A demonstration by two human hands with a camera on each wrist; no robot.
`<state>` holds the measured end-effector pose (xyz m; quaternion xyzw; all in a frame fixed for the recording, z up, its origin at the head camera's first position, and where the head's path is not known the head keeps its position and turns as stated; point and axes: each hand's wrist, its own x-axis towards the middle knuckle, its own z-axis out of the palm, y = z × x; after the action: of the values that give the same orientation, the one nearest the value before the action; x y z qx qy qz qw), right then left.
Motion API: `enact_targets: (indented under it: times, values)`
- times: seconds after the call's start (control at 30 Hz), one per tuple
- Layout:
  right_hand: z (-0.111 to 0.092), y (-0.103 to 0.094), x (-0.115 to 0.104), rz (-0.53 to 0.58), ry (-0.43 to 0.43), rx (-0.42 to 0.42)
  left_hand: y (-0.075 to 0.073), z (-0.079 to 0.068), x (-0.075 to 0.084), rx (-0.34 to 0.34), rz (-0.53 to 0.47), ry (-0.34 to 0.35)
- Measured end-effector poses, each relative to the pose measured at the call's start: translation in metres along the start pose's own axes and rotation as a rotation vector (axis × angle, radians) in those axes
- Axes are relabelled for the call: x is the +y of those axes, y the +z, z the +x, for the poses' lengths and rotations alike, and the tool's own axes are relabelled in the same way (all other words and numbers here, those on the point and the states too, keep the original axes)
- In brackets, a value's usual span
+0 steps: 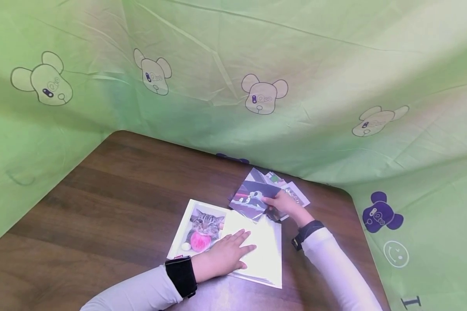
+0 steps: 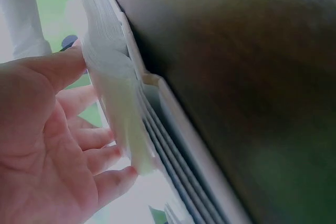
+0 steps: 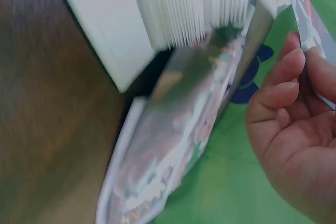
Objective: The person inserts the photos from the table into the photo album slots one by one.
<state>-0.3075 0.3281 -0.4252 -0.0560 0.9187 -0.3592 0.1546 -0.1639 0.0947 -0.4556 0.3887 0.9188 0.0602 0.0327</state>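
A photo album lies open on the table, with a picture of a cat and a pink ball on its left side. My left hand rests on the white right-hand page, fingers spread and straight. The left wrist view shows the thick edge of the album's pages beside the fingers. My right hand pinches a dark picture card between thumb and fingers, above the album's upper edge. In the right wrist view this card stands nearly edge-on in the hand.
Several other picture cards lie in a loose pile behind the album, near the table's far edge. The brown wooden table extends to the left. Green curtain cloth with printed bear heads hangs around it.
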Motion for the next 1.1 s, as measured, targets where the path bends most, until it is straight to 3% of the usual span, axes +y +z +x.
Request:
enact_targets:
  times: [0.27, 0.5, 0.57, 0.73, 0.8, 1.1]
  values:
    - [0.015, -0.027, -0.013, -0.258, -0.049, -0.15, -0.003, 0.001, 0.001, -0.051, -0.104, -0.056]
    - [0.027, -0.033, -0.02, -0.361, -0.025, -0.303, -0.003, 0.003, 0.004, -0.056, -0.07, -0.043]
    - [0.028, -0.029, -0.02, -0.335, -0.031, -0.244, -0.004, 0.001, 0.006, -0.054, -0.057, -0.027]
    - [0.034, -0.015, -0.017, -0.091, -0.09, 0.102, -0.011, -0.008, 0.012, -0.037, 0.0, 0.077]
    - [0.035, -0.012, -0.017, -0.029, -0.109, 0.17, -0.011, -0.011, 0.012, -0.024, 0.026, 0.114]
    - [0.032, -0.007, -0.015, -0.005, -0.073, 0.03, -0.005, -0.014, 0.009, 0.014, 0.054, 0.145]
